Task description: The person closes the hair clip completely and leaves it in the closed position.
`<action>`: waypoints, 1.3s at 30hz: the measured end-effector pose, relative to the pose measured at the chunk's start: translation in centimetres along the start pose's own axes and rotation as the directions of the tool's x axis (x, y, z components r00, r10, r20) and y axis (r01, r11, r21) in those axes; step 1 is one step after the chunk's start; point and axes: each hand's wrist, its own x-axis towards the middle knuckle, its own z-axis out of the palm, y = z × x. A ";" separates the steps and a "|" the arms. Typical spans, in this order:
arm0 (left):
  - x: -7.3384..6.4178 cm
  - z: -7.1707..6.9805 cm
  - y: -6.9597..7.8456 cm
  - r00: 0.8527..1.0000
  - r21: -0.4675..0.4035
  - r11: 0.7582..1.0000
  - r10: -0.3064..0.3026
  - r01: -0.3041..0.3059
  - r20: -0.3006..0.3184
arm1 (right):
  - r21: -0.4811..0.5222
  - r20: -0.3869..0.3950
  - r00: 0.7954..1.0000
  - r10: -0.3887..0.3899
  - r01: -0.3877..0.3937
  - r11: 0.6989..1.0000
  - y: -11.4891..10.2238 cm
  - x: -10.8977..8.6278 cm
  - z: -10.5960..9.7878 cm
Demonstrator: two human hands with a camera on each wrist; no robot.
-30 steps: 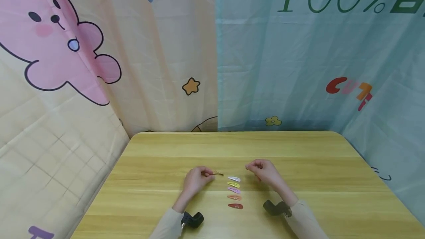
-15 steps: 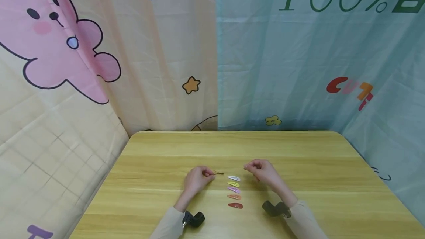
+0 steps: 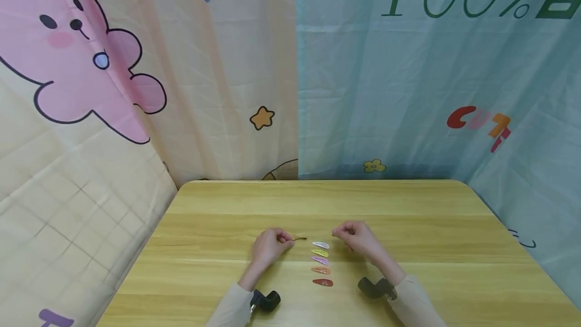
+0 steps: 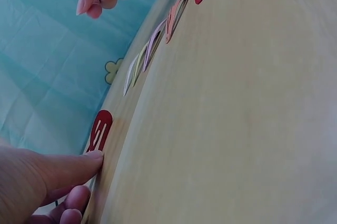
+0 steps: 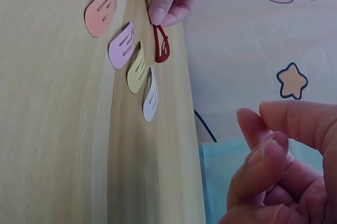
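Observation:
My left hand (image 3: 271,246) pinches a dark red snap hair clip (image 4: 101,126) by one end between thumb and fingers, close over the table. In the right wrist view the clip's wide end (image 5: 163,52) points away from that hand. Just right of it, snap clips lie in a column: white (image 3: 321,245), yellow (image 3: 320,253), lilac (image 3: 320,261), orange (image 3: 321,270) and red (image 3: 323,282). My right hand (image 3: 358,238) hovers right of the white clip with loosely curled fingers. Nothing shows between its thumb and fingertips (image 5: 247,121).
The clips lie on a light wooden table (image 3: 218,201). A cream curtain (image 3: 236,64) and a blue curtain (image 3: 363,74) hang behind its back edge. Each wrist carries a small black camera, such as the left one (image 3: 267,301).
My right hand has shifted slightly left and down toward the white clip. The left hand keeps its pinch on the dark red clip almost in place.

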 end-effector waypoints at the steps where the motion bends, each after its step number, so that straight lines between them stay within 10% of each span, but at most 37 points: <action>1: 0.0 0.0 0.0 1.000 0.001 1.000 -0.002 0.002 -0.003 | 0.002 0.001 1.000 0.000 0.000 1.000 0.0 0.0 0.1; 24: 0.3 -0.7 0.0 0.999 -0.083 0.996 -0.013 0.017 0.042 | 0.001 0.026 1.000 -0.007 0.007 1.000 -0.1 -0.3 0.8; 39: -0.2 -2.4 2.8 0.985 -0.210 0.976 0.083 -0.050 0.153 | 0.003 0.024 0.990 -0.139 0.139 0.990 -1.2 -0.8 2.3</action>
